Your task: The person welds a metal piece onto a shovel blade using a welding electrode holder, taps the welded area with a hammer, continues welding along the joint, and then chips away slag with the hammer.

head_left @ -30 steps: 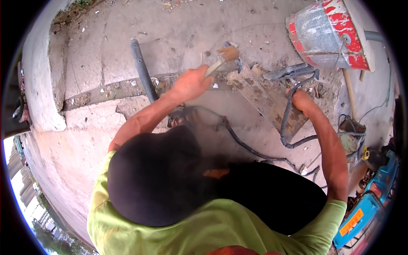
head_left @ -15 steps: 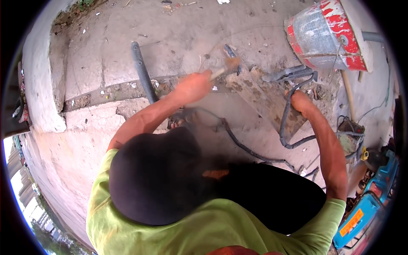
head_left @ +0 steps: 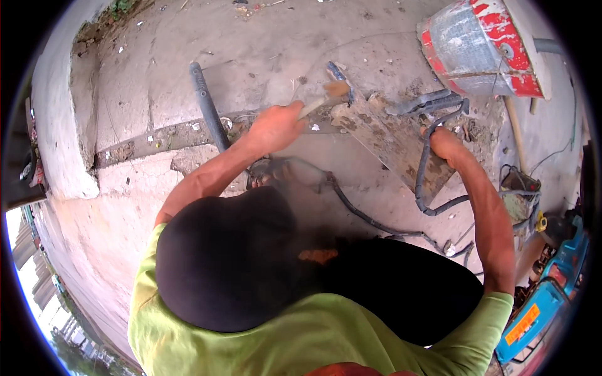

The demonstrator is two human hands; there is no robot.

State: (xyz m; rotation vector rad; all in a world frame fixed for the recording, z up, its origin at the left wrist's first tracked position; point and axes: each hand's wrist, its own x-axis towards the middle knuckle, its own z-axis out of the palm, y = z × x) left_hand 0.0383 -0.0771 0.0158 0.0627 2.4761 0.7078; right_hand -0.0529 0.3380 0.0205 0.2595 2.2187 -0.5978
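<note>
My left hand [head_left: 274,130] is closed around the pale wooden handle of a hammer [head_left: 315,105]. The hammer's brown, rusty-looking head lies by a bluish metal bar [head_left: 335,72] at the far end of a rust-spotted metal plate [head_left: 395,141]. Whether head and bar touch, I cannot tell. My right hand [head_left: 446,145] is closed on the plate's right edge, its fingertips partly hidden. Just beyond it rests a grey welding electrode holder [head_left: 426,102]; its black cable [head_left: 421,182] loops over the plate beside my fingers.
A grey pipe [head_left: 209,103] slants up left of my left forearm. At the far right stands a tilted red-and-white bucket [head_left: 473,50], stained with paint or mortar. A wooden handle [head_left: 515,135] leans near a small box [head_left: 520,188]. A blue machine [head_left: 533,319] sits at lower right.
My left hand has shifted slightly left with the hammer, and its head looks less blurred. My right hand keeps its hold on the plate.
</note>
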